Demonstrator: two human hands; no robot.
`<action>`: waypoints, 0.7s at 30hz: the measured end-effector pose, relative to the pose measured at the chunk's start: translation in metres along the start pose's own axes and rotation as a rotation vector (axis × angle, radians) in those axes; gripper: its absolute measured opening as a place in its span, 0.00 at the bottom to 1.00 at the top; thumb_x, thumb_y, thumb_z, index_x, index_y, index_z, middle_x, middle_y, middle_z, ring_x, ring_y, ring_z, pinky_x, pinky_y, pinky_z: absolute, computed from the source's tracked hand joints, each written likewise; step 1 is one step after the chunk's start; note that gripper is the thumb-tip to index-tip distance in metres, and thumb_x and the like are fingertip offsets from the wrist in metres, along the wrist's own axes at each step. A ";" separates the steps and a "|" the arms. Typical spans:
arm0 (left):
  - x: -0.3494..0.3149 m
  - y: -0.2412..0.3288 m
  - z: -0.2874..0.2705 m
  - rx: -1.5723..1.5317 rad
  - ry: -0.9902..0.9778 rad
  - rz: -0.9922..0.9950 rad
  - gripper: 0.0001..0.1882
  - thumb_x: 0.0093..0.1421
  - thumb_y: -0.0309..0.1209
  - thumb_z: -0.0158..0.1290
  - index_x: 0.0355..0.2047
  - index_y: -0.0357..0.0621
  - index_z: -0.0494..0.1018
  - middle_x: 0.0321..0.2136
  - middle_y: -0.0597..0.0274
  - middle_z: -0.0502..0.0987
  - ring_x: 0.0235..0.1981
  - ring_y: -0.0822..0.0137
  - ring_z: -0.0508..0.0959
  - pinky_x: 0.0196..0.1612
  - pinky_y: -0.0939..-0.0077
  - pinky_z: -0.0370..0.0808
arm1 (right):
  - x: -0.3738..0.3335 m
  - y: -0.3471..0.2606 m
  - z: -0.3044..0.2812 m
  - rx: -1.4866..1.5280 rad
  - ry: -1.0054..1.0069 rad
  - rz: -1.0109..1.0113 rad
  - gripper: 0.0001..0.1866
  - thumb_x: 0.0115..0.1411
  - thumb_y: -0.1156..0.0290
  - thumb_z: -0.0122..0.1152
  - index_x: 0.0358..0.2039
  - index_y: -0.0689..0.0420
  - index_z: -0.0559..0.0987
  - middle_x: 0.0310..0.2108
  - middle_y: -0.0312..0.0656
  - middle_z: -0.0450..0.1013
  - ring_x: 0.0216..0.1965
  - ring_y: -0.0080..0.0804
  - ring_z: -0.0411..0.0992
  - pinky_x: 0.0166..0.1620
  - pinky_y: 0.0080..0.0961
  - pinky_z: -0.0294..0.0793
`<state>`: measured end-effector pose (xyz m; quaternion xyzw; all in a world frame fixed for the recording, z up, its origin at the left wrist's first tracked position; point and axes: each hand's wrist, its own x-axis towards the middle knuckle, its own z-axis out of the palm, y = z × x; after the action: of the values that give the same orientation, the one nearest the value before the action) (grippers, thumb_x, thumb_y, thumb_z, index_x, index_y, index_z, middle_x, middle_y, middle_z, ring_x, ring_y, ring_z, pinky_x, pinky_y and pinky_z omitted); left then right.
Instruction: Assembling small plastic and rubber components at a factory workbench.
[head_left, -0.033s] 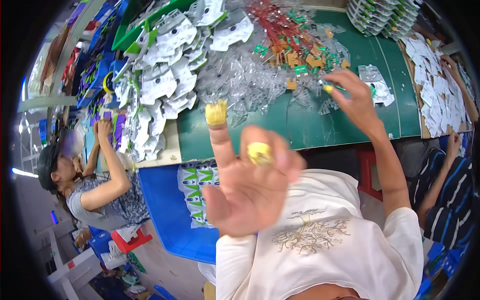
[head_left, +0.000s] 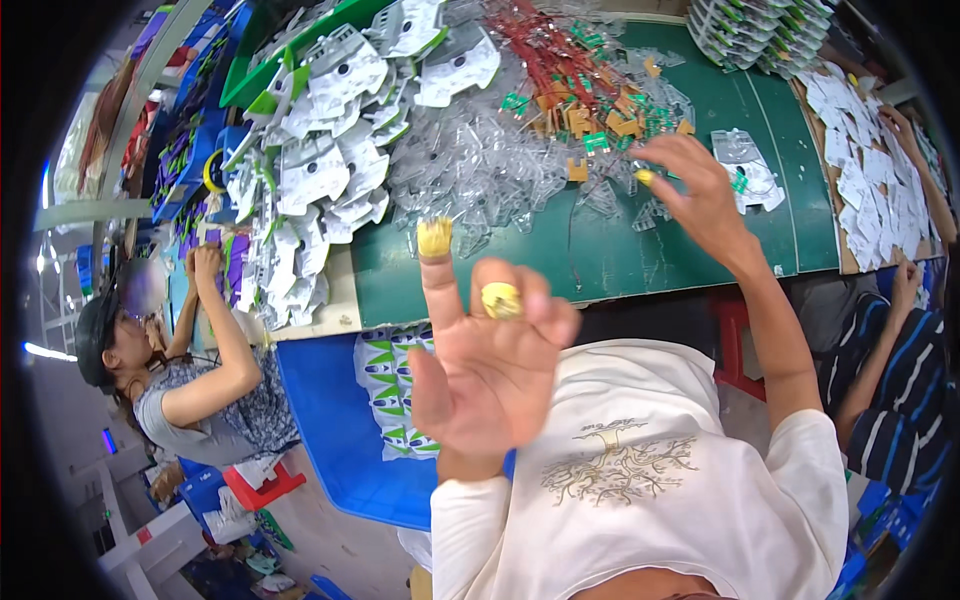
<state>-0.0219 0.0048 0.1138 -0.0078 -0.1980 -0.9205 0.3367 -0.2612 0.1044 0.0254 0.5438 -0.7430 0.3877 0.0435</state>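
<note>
My left hand [head_left: 488, 375] is raised in front of my shirt, palm up. Its fingers are apart, some of them bent, and nothing lies in it. Yellow wraps [head_left: 434, 237] cover two of its fingertips. Over the green table my right hand [head_left: 698, 195] hangs with thumb and fingers apart, a yellow wrap on one digit. It is nearest to the pile of clear plastic pieces [head_left: 465, 165] and small green circuit boards [head_left: 596, 142]. To its right lies a clear and white plastic housing [head_left: 748, 168] with a green board on it.
White and grey housings [head_left: 315, 172] are heaped at the left. Red wires [head_left: 535, 60] and orange-brown pieces [head_left: 577, 170] top the pile. Stacked trays [head_left: 755, 35] stand at the back right. A blue bin [head_left: 335, 440] sits below the table's edge. Co-workers sit on both sides.
My left hand has shifted slightly left and looks a little smaller. My right hand has moved slightly left.
</note>
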 end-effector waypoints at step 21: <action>-0.004 -0.047 -0.096 0.954 0.070 0.033 0.14 0.65 0.22 0.54 0.50 0.34 0.69 0.39 0.60 0.77 0.40 0.72 0.78 0.46 0.79 0.74 | -0.009 -0.065 -0.012 0.142 -0.261 -0.231 0.11 0.50 0.82 0.63 0.35 0.61 0.75 0.30 0.44 0.72 0.33 0.43 0.72 0.37 0.35 0.72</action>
<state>-0.0368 0.0047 0.0080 0.1755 -0.5870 -0.7210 0.3237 -0.2074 0.1117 0.0639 0.6729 -0.6458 0.3577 -0.0476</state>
